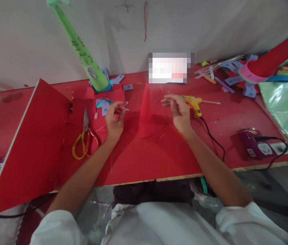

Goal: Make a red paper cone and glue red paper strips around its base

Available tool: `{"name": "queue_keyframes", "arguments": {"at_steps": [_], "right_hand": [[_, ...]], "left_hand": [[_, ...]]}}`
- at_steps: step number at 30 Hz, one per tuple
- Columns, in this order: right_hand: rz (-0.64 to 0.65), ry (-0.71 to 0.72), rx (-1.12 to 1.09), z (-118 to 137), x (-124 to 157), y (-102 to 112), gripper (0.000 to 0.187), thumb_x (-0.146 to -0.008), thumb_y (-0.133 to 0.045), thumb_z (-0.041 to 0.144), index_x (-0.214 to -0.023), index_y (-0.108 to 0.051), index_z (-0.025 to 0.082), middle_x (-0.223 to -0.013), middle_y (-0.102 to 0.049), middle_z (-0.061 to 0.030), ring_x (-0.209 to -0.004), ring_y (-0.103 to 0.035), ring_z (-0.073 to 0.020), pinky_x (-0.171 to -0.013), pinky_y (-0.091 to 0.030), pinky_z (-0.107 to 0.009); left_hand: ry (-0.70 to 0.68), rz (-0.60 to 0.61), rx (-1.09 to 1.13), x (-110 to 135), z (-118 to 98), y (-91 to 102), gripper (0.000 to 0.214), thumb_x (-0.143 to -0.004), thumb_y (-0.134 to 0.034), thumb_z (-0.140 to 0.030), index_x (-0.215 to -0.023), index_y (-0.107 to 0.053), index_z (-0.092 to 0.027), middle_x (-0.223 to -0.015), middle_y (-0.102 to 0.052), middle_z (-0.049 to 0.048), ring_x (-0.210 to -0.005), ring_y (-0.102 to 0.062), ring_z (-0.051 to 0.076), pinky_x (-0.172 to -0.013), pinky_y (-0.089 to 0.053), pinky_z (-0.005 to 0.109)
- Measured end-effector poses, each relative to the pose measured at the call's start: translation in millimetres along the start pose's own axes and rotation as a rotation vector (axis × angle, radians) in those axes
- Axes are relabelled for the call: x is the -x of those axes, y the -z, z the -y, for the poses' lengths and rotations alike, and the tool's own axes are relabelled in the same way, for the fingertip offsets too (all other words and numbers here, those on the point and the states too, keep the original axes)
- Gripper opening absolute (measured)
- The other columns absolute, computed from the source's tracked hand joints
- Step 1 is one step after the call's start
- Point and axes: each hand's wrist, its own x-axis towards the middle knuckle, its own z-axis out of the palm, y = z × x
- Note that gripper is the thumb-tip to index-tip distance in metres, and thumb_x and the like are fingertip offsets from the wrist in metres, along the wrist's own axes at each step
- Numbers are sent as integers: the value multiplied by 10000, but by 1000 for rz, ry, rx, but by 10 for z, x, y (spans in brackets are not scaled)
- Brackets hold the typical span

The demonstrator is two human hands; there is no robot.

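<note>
A red paper cone stands upright on the red table between my two hands. My left hand, to its left, is closed with a small pale piece at the fingertips; what that piece is cannot be made out. On the cone's other side, my right hand is raised with loosely bent fingers apart and nothing visible in them. Just behind it lies a yellow glue gun with a clear glue stick in its back. Scissors with one yellow and one red handle rest left of my left forearm.
A tall green paper cone stands at the back left. A red board rises at the left. A purple power socket sits at right, near green sheets. A red cone with a pink band lies back right, among paper scraps.
</note>
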Motion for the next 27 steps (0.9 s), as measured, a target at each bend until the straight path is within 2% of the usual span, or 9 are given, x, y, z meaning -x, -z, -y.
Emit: {"name": "queue_keyframes", "arguments": {"at_steps": [4, 8, 11, 15, 19, 27], "right_hand": [[29, 14, -13, -5, 2, -22, 557, -1058, -386, 776, -1226, -685, 336, -1154, -783, -68, -1041, -765, -272, -1024, -629, -510], [38, 47, -58, -31, 16, -49, 539, -1059, -417, 761, -1198, -699, 323, -1118, -788, -68, -1017, -767, -261, -1005, -633, -484], [45, 39, -48, -54, 19, -55, 537, -1063, -424, 753, -1198, -703, 314, -1117, -792, -67, -1015, -766, -250, -1001, -634, -466], [37, 100, -93, -98, 12, -61, 432, -1086, -495, 663, -1179, -722, 307, -1088, -794, -55, -966, -761, -219, -955, -634, -423], [41, 115, -78, -132, 13, -72, 411, -1088, -512, 642, -1177, -728, 303, -1079, -793, -54, -951, -759, -211, -928, -632, -407], [74, 95, -33, -131, 23, -83, 421, -1080, -519, 655, -1190, -723, 303, -1064, -799, -58, -979, -770, -224, -938, -629, -415]], "left_hand": [[48, 23, 59, 4, 43, -3, 328, -1020, -690, -521, -1195, -626, -252, -975, -709, 18, -898, -804, 204, -845, -609, 370], [43, 25, 68, 10, 73, 14, 242, -1074, -596, -453, -1198, -623, -247, -984, -730, 29, -907, -801, 196, -921, -615, 397], [26, 19, 73, 11, 101, 7, 215, -1091, -553, -432, -1179, -616, -246, -935, -730, 24, -885, -788, 188, -917, -615, 397], [24, 48, 32, 26, 115, -24, 194, -1033, -650, -352, -1197, -630, -250, -984, -756, 27, -914, -764, 171, -863, -599, 347], [2, 63, 5, 43, 108, -34, 245, -976, -716, -264, -1215, -660, -262, -995, -745, 18, -935, -749, 161, -841, -578, 317], [-70, 118, 24, 45, 69, -6, 184, -1086, -538, -290, -1213, -665, -248, -959, -744, 31, -928, -749, 161, -902, -580, 349]]}}
